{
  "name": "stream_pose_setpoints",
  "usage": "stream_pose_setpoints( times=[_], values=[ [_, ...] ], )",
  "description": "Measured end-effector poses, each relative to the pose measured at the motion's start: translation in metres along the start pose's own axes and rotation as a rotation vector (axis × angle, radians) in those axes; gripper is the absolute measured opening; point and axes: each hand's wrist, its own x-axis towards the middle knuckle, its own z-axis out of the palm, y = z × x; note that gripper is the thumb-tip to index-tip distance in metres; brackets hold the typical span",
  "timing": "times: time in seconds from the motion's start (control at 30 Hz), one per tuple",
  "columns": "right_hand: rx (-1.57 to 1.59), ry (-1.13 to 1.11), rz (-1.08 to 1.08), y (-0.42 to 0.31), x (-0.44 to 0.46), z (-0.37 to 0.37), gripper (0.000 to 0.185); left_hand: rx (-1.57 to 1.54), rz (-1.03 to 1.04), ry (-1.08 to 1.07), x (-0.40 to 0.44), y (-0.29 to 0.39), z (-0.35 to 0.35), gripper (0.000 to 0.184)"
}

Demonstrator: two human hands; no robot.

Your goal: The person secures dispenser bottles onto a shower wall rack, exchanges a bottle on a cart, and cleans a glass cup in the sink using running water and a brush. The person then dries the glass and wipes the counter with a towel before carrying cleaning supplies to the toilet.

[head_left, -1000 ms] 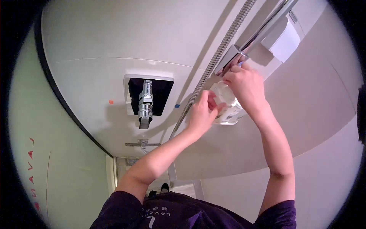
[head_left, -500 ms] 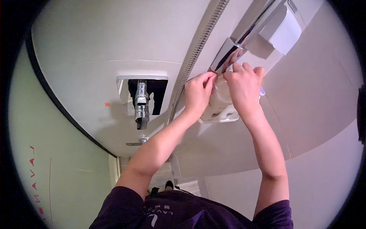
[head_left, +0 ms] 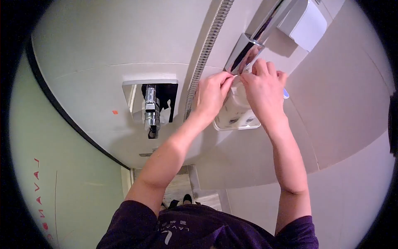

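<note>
My left hand (head_left: pixel 212 93) is closed in a pinch, thumb against forefinger. Close beside it, my right hand (head_left: pixel 265 89) is closed too, its fingers curled and their tips almost meeting the left ones. Between the fingertips shows a small edge of something whitish, too small to name. Just below, a pale rounded thing (head_left: pixel 240 95), partly covered by the right hand, sits over a white tray-like holder (head_left: pixel 237 127) with dark round marks. Whether the fingers grip the pale thing itself I cannot tell. A chrome bar end (head_left: pixel 244 52) is right above the fingertips.
A ribbed metal shower hose (head_left: pixel 205 54) runs down beside my left hand. Left of it is a chrome mixer tap (head_left: pixel 151 108) on a mirrored wall plate. A white wall-mounted dispenser (head_left: pixel 306 27) hangs at upper right. A greenish glass panel (head_left: pixel 78 191) stands at left.
The view has shifted slightly, so the fixtures appear a little higher and further left. Both hands stay pinched together, the left turned slightly and showing more of its back.
</note>
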Motion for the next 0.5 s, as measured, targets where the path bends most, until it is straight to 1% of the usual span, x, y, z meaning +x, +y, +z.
stream_pose_setpoints(
  times=[0.1, 0.2, 0.3, 0.37, 0.5],
  values=[
    [0.013, 0.105, -0.042, 0.0033, -0.0005, -0.0056, 0.006, 0.025, -0.005, -0.001, -0.0009, -0.002, -0.004, 0.013],
    [0.118, -0.003, -0.025, 0.002, -0.0019, -0.0109, 0.007, 0.032, 0.022, -0.006, -0.0014, -0.003, -0.0038, 0.014],
    [0.134, 0.045, -0.074, -0.0012, -0.0078, -0.0056, 0.007, 0.073, 0.094, -0.003, 0.0005, -0.0036, -0.0045, 0.013],
    [0.084, -0.006, -0.071, -0.0023, -0.0066, -0.0091, 0.009, 0.123, 0.143, -0.01, 0.0026, -0.0024, -0.0065, 0.012],
    [0.016, -0.05, -0.037, 0.0001, -0.0045, -0.0109, 0.01, 0.097, 0.132, -0.047, 0.0033, 0.0006, -0.0089, 0.012]
  ],
)
